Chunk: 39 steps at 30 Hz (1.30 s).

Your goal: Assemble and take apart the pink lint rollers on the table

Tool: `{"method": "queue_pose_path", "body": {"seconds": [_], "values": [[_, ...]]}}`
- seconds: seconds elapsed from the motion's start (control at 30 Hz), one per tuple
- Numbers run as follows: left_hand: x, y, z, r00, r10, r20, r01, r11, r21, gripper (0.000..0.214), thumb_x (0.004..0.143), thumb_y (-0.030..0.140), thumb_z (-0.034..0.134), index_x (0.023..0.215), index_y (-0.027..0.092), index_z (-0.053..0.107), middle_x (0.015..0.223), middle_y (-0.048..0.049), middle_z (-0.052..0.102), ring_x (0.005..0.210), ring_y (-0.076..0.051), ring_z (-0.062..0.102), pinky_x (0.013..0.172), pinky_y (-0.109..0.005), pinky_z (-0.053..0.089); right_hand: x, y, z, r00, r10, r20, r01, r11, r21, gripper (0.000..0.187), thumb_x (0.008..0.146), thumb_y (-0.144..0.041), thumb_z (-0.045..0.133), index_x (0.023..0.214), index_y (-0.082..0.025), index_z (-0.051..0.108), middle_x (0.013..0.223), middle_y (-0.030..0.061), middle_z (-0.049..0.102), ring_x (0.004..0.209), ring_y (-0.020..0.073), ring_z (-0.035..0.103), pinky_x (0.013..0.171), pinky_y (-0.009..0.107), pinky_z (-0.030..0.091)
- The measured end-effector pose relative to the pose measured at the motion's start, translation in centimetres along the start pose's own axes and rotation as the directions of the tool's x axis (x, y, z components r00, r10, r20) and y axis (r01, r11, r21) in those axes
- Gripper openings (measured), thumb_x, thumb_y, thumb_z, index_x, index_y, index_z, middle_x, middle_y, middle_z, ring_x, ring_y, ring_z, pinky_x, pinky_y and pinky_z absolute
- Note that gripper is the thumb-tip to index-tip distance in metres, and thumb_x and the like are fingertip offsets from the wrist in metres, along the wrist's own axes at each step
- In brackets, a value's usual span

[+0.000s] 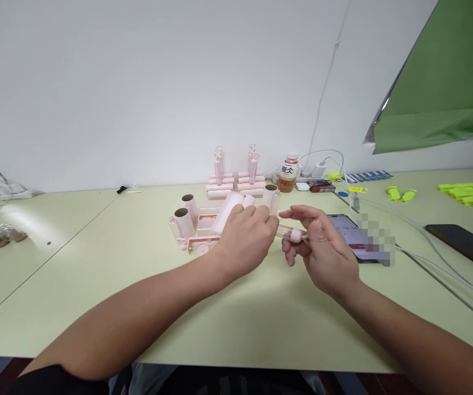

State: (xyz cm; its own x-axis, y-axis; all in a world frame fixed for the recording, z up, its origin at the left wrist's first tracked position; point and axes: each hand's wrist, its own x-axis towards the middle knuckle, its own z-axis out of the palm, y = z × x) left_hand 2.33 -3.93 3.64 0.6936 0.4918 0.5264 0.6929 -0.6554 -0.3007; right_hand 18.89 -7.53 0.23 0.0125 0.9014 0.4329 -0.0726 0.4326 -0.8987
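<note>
A slim clear tube with a pale pink cap (296, 236) lies across the gap between my two hands, above the table. My left hand (245, 236) is closed, knuckles up, with its fingertips at the tube's left end; what lies inside the fist is hidden. Curled fingers of my right hand (329, 249) hold the tube by its capped end, the thumb on the near side. Behind my left hand a pale pink roll (225, 214) leans over a pink tray-like piece (207, 225). White rolls with brown cores (184, 224) stand left of it, and another (270, 193) stands behind my fingers.
Stacked pink rolls (220, 190) with upright capped tubes (253, 169) stand by the wall. A drink bottle (288, 174), a phone (349, 236), white cables (429, 247), a black slab (462, 247) and yellow-green pieces (469, 193) lie rightward. A small dark object (122, 190) lies left.
</note>
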Motion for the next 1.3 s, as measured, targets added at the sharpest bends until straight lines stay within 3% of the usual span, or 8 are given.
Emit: {"method": "queue_pose_path", "body": {"seconds": [0.17,0.27,0.37,0.57,0.73,0.83,1.03,1.3], "values": [[0.8,-0.9,-0.9,0.995,0.091,0.042,-0.091,0.996,0.007,0.013,0.081,0.008,0.054,0.09,0.016,0.06,0.091,-0.0093,0.057,0.088,-0.026,0.055,0.068,-0.036,0.037,1.0,-0.8,-1.9,0.968,-0.232,0.1,0.248,0.801,-0.544,0.032,0.1,-0.046,0.042,0.099,-0.021,0.061,0.07,0.0,0.058,0.058,0.0137,0.054,0.056,0.028,0.044],[1.2,-1.1,-1.1,0.984,0.123,0.129,-0.112,0.99,-0.088,0.019,0.083,0.004,0.047,0.096,0.015,0.056,0.087,-0.0071,0.057,0.078,-0.022,0.053,0.065,-0.034,0.039,0.9,-1.0,-2.1,0.934,-0.298,0.199,0.353,0.668,-0.655,0.032,0.1,-0.043,0.042,0.099,-0.02,0.064,0.069,0.001,0.061,0.058,0.0141,0.055,0.058,0.028,0.043],[1.5,-1.1,-1.4,0.981,0.11,0.163,-0.095,0.991,-0.099,0.018,0.089,0.007,0.042,0.096,0.016,0.055,0.085,-0.006,0.057,0.075,-0.021,0.053,0.064,-0.034,0.04,0.5,-1.0,-1.4,0.962,-0.215,0.17,0.273,0.757,-0.593,0.035,0.1,-0.044,0.04,0.104,-0.019,0.065,0.062,-0.0005,0.06,0.053,0.0138,0.055,0.055,0.028,0.044],[1.5,-1.1,-1.0,0.984,0.113,0.137,-0.112,0.994,-0.015,0.017,0.091,0.008,0.04,0.093,0.016,0.055,0.087,-0.0079,0.058,0.081,-0.023,0.055,0.068,-0.036,0.041,0.2,-0.9,-0.5,0.978,0.187,0.088,-0.172,0.973,-0.152,0.042,0.097,-0.053,0.045,0.111,-0.017,0.061,0.052,-0.0032,0.059,0.042,0.0137,0.055,0.046,0.026,0.043],[2.9,-3.9,-1.5,0.984,0.143,0.102,-0.142,0.99,-0.017,0.024,0.082,0.004,0.046,0.101,0.015,0.055,0.092,-0.0086,0.06,0.088,-0.023,0.055,0.071,-0.035,0.042,-0.2,-1.2,-0.8,0.972,0.132,0.196,-0.151,0.984,0.089,0.042,0.098,-0.051,0.045,0.127,-0.021,0.051,0.062,-0.0008,0.065,0.05,0.0154,0.06,0.051,0.028,0.048],[4.6,-7.9,-3.5,0.989,-0.116,0.095,0.121,0.992,-0.039,0.02,0.086,0.017,0.053,0.106,0.015,0.055,0.098,-0.0089,0.06,0.09,-0.022,0.055,0.073,-0.034,0.043,-0.4,-1.3,-1.0,0.981,0.048,0.19,-0.065,0.994,0.086,0.038,0.098,-0.046,0.05,0.128,-0.023,0.052,0.064,-0.0014,0.065,0.052,0.0145,0.059,0.053,0.027,0.048],[6.1,-18.4,-5.1,0.761,-0.635,0.129,0.647,0.73,-0.223,0.032,0.083,0.046,0.063,0.093,0.017,0.059,0.083,-0.0075,0.059,0.078,-0.021,0.056,0.064,-0.032,0.043,-0.4,-0.9,-1.0,0.973,0.03,0.229,-0.046,0.997,0.065,0.031,0.097,-0.042,0.053,0.12,-0.022,0.059,0.062,-0.0011,0.063,0.053,0.0149,0.058,0.052,0.029,0.049],[5.6,-26.7,1.4,0.385,-0.886,0.258,0.903,0.303,-0.306,0.044,0.085,0.057,0.055,0.091,0.014,0.061,0.068,-0.011,0.062,0.056,-0.019,0.055,0.05,-0.032,0.043,-0.4,0.0,-1.1,0.964,0.026,0.266,-0.042,0.998,0.054,0.024,0.097,-0.038,0.055,0.112,-0.022,0.065,0.064,0.0,0.064,0.056,0.0138,0.06,0.055,0.028,0.05]]}}
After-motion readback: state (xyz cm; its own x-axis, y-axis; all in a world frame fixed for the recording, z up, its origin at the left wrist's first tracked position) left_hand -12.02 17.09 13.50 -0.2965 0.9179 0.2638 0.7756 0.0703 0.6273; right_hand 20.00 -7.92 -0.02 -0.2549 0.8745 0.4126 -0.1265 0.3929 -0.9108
